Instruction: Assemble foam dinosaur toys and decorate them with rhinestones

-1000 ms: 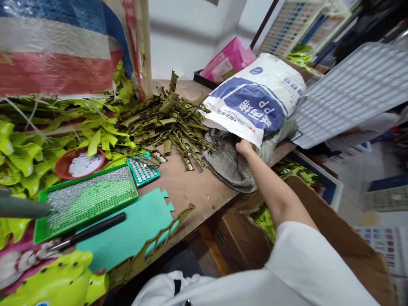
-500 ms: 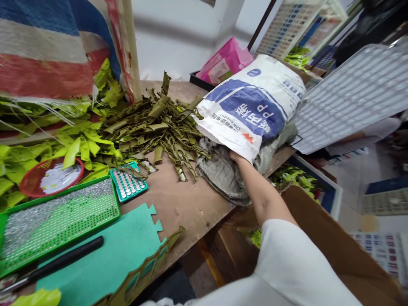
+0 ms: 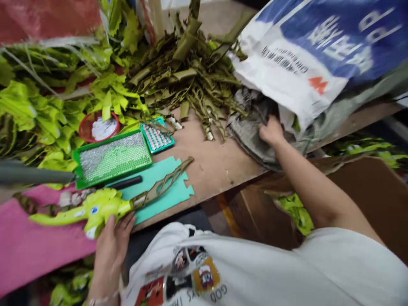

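Observation:
My left hand (image 3: pixel 115 238) is closed on the lower edge of a lime-green plastic elephant head (image 3: pixel 106 206) with a long trunk and a blue eye. An olive plastic strip (image 3: pixel 162 182) with cut-outs extends from its right end over a teal foam mat (image 3: pixel 165 202). On the right, my right hand (image 3: pixel 271 131) grips the crumpled grey sack (image 3: pixel 248 134) at its dark mouth, fingers partly hidden. A white and blue printed sack (image 3: pixel 287 72) lies over the grey one.
Olive strips (image 3: pixel 191 76) are heaped at the back. A green tray (image 3: pixel 116 159) holds small silver pieces, near a red basket (image 3: pixel 83 127) and a teal tray (image 3: pixel 157 135). A black-handled tool (image 3: pixel 126 182) lies on the mat. A cardboard box (image 3: pixel 366 195) stands below the table edge.
The view has swung down and left. My left hand has come into view with the elephant head. My right hand, earlier partly under the printed sack's edge, now shows on the grey sack.

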`<state>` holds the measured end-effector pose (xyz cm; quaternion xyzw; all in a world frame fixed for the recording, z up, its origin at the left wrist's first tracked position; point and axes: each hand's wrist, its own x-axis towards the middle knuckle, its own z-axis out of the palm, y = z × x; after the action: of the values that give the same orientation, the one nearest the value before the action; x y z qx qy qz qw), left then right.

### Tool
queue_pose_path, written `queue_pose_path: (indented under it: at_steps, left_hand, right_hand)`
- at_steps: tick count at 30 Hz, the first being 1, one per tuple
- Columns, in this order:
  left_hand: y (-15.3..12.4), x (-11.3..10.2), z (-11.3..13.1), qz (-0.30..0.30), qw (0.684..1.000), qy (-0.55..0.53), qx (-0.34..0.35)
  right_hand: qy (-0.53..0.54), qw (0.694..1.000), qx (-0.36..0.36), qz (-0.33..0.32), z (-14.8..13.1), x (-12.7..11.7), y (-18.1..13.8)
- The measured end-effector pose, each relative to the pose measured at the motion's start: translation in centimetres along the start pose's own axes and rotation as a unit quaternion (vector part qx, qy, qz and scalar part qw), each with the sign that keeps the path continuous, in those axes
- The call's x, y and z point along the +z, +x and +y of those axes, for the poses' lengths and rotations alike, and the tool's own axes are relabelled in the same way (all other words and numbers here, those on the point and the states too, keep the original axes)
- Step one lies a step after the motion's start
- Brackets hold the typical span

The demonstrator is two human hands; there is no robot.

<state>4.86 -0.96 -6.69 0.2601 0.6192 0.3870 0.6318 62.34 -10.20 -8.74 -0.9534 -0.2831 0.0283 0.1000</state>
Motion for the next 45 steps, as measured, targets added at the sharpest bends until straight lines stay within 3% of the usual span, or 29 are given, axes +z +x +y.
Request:
queue_pose_path:
  at_steps: [5,9,12,22,29,33,36,39,43,45]
  left_hand:
    - [0.1,0.3,0.2,-0.060,0.995,0.076,-0.006]
    - [-0.3,0.0,-0.3,-0.113,0.987,0.106,0.033]
    - [-0.6,0.2,-0.9,-0.107,0.989,0.083,0.061]
    - [-1.6,0.7,-1.8,-0.116,0.982,0.092,0.117]
    - [-2.3,0.2,-1.5,-0.169,0.951,0.193,0.175]
    - [-2.5,0.3,0.3,-0.228,0.907,0.286,0.209]
    - [-2.7,1.6,2.3,-0.246,0.875,0.333,0.250]
    - [-2.9,4.6,4.0,-0.276,0.854,0.347,0.273]
    - [-3.2,9.5,5.0,-0.372,0.820,0.333,0.281]
    - [-3.4,11.3,5.0,-0.429,0.788,0.330,0.293]
  right_hand:
    - [0.042,0.997,-0.048,-0.038,-2.8,1.6,-8.4]
    - [0.084,0.989,-0.056,-0.111,-4.9,2.3,-12.1]
    - [0.086,0.990,-0.025,-0.110,-6.3,2.2,-13.2]
    - [0.155,0.987,-0.019,0.030,-7.9,3.0,-15.6]
    - [0.156,0.985,-0.006,0.072,-8.1,3.6,-14.7]
    - [0.158,0.984,-0.019,0.082,-7.8,4.0,-13.9]
    - [0.157,0.984,0.004,0.084,-7.1,3.6,-13.0]
    - [0.147,0.985,0.033,0.081,-6.5,3.1,-12.2]
    - [0.132,0.987,0.023,0.087,-6.4,3.3,-12.9]
    - [0.124,0.988,0.012,0.089,-6.5,3.7,-13.8]
